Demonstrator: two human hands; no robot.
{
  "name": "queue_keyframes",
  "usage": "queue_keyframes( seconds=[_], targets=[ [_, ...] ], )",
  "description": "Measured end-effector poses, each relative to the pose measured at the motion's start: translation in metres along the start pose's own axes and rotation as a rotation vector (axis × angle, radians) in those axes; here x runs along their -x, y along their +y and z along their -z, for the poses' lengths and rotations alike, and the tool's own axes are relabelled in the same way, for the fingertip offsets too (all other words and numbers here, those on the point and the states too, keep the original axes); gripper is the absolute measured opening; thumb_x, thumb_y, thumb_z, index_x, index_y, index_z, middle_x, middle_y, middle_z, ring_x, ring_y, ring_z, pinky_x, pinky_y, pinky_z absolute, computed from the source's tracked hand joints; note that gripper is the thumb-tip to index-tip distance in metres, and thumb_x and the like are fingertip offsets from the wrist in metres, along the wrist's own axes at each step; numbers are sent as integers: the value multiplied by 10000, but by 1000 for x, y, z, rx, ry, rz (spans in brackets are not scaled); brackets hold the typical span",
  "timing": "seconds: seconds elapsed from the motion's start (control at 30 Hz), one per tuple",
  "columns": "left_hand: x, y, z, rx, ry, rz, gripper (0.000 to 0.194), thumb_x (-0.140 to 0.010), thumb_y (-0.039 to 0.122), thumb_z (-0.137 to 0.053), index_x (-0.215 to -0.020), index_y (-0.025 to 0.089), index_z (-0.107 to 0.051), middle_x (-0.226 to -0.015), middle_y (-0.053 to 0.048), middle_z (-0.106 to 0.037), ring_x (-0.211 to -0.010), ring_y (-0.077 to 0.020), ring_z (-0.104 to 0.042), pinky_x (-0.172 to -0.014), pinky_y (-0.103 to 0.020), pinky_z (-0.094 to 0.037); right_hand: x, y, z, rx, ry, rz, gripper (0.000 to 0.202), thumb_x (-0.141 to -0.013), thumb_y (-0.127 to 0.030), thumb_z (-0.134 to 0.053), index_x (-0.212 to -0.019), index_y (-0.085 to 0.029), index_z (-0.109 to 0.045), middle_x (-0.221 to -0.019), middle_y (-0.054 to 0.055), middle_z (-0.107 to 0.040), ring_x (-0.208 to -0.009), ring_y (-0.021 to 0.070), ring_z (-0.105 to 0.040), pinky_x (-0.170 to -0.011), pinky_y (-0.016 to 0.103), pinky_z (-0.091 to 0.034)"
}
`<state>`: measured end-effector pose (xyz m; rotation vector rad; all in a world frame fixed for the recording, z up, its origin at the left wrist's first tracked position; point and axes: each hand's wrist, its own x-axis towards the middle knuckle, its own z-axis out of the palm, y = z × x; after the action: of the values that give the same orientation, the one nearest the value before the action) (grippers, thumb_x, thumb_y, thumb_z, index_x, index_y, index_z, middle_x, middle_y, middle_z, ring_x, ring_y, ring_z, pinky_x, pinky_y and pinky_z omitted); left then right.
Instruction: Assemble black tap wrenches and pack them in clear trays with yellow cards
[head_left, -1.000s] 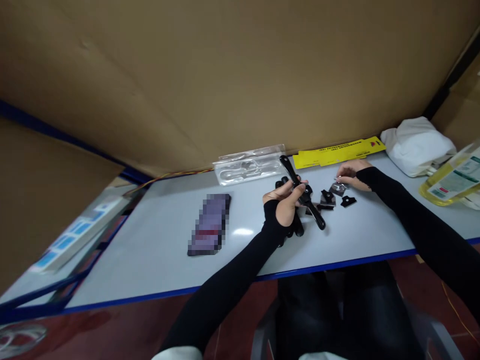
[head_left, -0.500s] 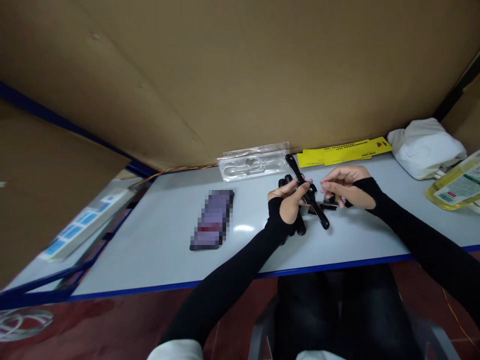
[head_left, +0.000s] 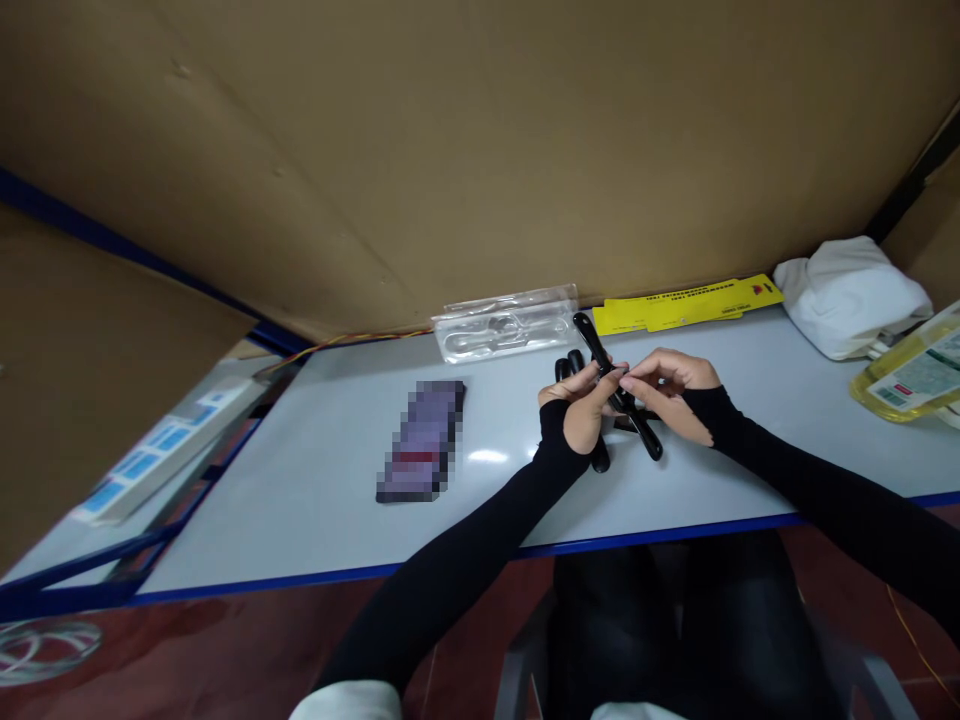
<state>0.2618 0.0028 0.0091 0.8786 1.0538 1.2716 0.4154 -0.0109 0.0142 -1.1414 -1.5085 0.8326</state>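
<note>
My left hand (head_left: 579, 412) is closed around the middle of a black spokeshave (head_left: 592, 340), a bar with two handles, held at a slant above the table. At the tool's middle, my right hand (head_left: 679, 388) pinches with thumb and forefinger, close to my left thumb. Whatever lies between those right fingertips is too small or hidden to make out. Under my left hand more black spokeshaves (head_left: 600, 458) rest on the table, partly covered. Dark flat pieces (head_left: 631, 424) show below the held tool.
Clear plastic blister trays (head_left: 487, 340) and yellow printed cards (head_left: 686, 308) lie along the cardboard wall. A blurred-out phone-like slab (head_left: 421, 440) is left of my hands. At right are a white cloth bundle (head_left: 851, 295) and a bottle of yellow liquid (head_left: 900, 385); a power strip (head_left: 169, 450) sits at left.
My right hand has moved left, from beside the spokeshave to its middle, and its fingertips now meet the tool. My left hand keeps its hold almost in place.
</note>
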Motion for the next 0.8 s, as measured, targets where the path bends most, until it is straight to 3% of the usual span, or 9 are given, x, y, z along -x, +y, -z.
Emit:
queue_keyframes(
  seconds=[0.13, 0.37, 0.6, 0.8],
  targets=[
    [1, -1, -1, 4, -14, 9, 445, -590, 411, -963, -920, 133, -855, -983, -113, -820, -612, -152, -697, -525, -285, -624, 4, 5, -7, 73, 63, 43, 478, -876, -639, -727, -728, -212, -574, -693, 4, -572, -562, 116, -506, -468, 240, -370],
    [2, -2, -2, 62, -5, 107, 402, -587, 349, -938, -916, 137, -844, -1077, -128, -811, -791, -224, -763, -561, -280, -632, 8, 7, -3, 513, 95, 369, 363, -1020, -402, -567, -710, -215, -566, -723, 27, -543, -576, 130, -444, -580, 279, -421],
    [0, -2, -4, 63, 24, 174, 362, -576, 279, -907, -903, 139, -841, -1025, -116, -814, -738, -197, -743, -564, -279, -628, 10, 12, -1, 865, 68, 520, 303, -1037, -313, -497, -811, -200, -664, -755, 49, -575, -567, 142, -451, -558, 293, -363],
    [3, 4, -6, 35, 39, 100, 357, -579, 279, -918, -896, 128, -850, -975, -109, -819, -615, -131, -680, -513, -231, -591, 8, 9, 3, 852, 75, 630, 209, -953, -288, -563, -790, -196, -656, -750, 40, -565, -563, 140, -445, -551, 300, -325]
  ],
)
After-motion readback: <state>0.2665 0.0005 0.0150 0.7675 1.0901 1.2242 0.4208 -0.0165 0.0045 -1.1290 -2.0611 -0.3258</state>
